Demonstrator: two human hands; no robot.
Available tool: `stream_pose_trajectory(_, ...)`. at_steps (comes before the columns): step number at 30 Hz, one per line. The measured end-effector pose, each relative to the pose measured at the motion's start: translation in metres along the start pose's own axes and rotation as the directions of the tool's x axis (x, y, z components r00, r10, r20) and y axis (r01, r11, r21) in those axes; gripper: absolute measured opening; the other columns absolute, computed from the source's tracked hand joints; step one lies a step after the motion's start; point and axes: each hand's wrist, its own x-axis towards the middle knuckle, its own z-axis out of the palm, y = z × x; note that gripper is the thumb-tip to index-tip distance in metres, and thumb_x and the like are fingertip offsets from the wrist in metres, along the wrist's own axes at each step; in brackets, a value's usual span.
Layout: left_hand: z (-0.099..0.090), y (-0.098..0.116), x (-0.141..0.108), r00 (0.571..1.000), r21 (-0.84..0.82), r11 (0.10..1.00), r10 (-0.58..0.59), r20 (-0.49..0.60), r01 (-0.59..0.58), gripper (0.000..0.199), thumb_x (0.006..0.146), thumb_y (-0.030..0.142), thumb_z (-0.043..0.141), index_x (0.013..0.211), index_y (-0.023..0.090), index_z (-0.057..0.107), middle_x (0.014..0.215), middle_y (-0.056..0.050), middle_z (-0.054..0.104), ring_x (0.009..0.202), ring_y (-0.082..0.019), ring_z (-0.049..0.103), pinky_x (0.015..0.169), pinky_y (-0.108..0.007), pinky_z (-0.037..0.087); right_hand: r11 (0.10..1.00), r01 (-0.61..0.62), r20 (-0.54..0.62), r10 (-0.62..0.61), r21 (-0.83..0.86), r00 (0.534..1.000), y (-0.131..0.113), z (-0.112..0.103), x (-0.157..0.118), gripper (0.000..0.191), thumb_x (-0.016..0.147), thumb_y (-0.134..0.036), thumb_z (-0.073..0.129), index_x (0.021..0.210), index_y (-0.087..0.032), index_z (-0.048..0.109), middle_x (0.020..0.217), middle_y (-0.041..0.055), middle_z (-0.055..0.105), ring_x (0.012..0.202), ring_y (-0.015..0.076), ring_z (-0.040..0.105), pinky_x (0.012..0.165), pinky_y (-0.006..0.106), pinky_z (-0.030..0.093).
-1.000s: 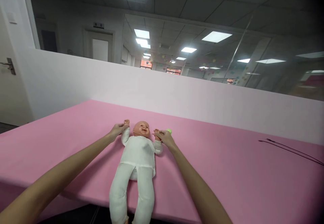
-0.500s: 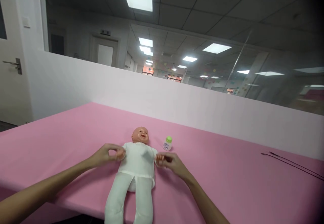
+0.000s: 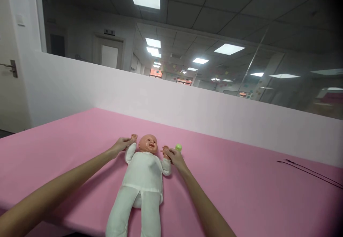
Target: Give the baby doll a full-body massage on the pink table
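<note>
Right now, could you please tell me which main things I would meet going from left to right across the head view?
Door handle → left hand → doll's head → right hand → black cords.

A bald baby doll (image 3: 144, 172) in a white top and white trousers is lying on its back on the pink table (image 3: 227, 190), its head pointing toward the far edge and its slightly parted legs stretching to the near edge. Its arms are bending upward, its small hands resting either side of its head.
</note>
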Motion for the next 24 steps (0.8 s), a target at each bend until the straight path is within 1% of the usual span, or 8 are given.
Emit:
stream_pose_trajectory(2,-0.014,0.005,-0.026,0.966,0.021,0.982,0.183,0.184,-0.19,0.033,0.078,0.049,0.079,0.079,0.017,0.072,0.08,-0.005,0.072,0.08,-0.024,0.066,0.075,-0.034,0.052,0.991,0.131,0.164,-0.135,0.034,0.977,-0.001,-0.012,-0.031,0.037,0.084,-0.051,0.076,0.097,-0.017,0.078,0.083,0.0046,0.071,0.072,0.0176,0.058,0.065,0.029,0.045)
stream_pose_trajectory(5,-0.031,0.003,-0.065,0.8,0.083,0.907,0.316,0.511,-0.412,0.015,0.08,0.025,0.074,0.093,0.019,0.08,0.1,-0.008,0.077,0.097,-0.026,0.068,0.089,-0.037,0.053,0.977,0.213,0.461,-0.193,0.007,0.866,0.008,-0.025,-0.075,0.028,0.08,-0.033,0.08,0.105,-0.021,0.082,0.103,0.0069,0.075,0.093,0.0234,0.064,0.083,0.034,0.049)
stream_pose_trajectory(7,-0.037,-0.006,-0.086,0.706,0.11,0.848,0.351,0.615,-0.518,0.022,0.079,0.016,0.071,0.097,0.021,0.082,0.106,-0.008,0.077,0.102,-0.027,0.068,0.094,-0.037,0.051,0.977,0.212,0.524,-0.17,-0.021,0.835,0.019,-0.029,-0.093,0.028,0.074,-0.024,0.081,0.102,-0.022,0.084,0.108,0.0068,0.074,0.098,0.0249,0.063,0.085,0.034,0.048)
stream_pose_trajectory(9,-0.038,-0.017,-0.096,0.678,0.113,0.821,0.374,0.633,-0.559,0.021,0.079,0.015,0.072,0.095,0.022,0.083,0.105,-0.008,0.077,0.103,-0.027,0.068,0.095,-0.036,0.05,0.982,0.187,0.525,-0.157,-0.004,0.836,0.027,-0.029,-0.098,0.029,0.072,-0.022,0.082,0.1,-0.022,0.084,0.109,0.0065,0.073,0.098,0.0245,0.063,0.084,0.034,0.048)
stream_pose_trajectory(12,-0.035,-0.021,-0.09,0.763,0.094,0.879,0.347,0.545,-0.467,0.008,0.083,0.025,0.073,0.085,0.02,0.079,0.093,-0.007,0.075,0.092,-0.025,0.066,0.087,-0.034,0.05,0.978,0.192,0.456,-0.208,0.081,0.865,0.023,-0.025,-0.079,0.016,0.077,-0.03,0.081,0.09,-0.019,0.08,0.091,0.004,0.07,0.088,0.0211,0.061,0.083,0.033,0.047)
stream_pose_trajectory(17,-0.01,-0.003,-0.03,0.984,0.055,0.983,0.175,0.021,-0.176,0.039,0.081,0.056,0.074,0.071,0.019,0.063,0.069,0.0,0.061,0.069,-0.018,0.056,0.066,-0.029,0.044,0.997,0.067,0.026,-0.068,0.027,0.997,-0.001,0.0,-0.006,0.037,0.082,-0.05,0.077,0.066,-0.019,0.064,0.063,-0.0016,0.056,0.061,0.0141,0.048,0.061,0.029,0.04)
stream_pose_trajectory(21,0.016,-0.005,0.017,0.981,0.031,0.984,-0.17,-0.097,0.174,0.052,0.067,0.067,0.078,0.059,0.022,0.055,0.057,-0.002,0.056,0.059,-0.02,0.055,0.056,-0.031,0.042,0.99,-0.139,-0.05,0.138,-0.022,0.989,-0.001,0.023,0.036,0.04,0.079,-0.038,0.077,0.051,-0.02,0.055,0.051,0.0,0.054,0.055,0.0141,0.047,0.054,0.028,0.036)
stream_pose_trajectory(24,0.019,-0.008,0.026,0.974,0.032,0.975,-0.219,-0.049,0.221,0.051,0.059,0.065,0.084,0.06,0.021,0.059,0.058,-0.006,0.06,0.061,-0.024,0.06,0.055,-0.033,0.045,0.987,-0.16,-0.025,0.16,-0.006,0.987,0.002,0.023,0.037,0.034,0.079,-0.038,0.076,0.055,-0.019,0.062,0.057,0.0045,0.063,0.059,0.0173,0.056,0.055,0.028,0.042)
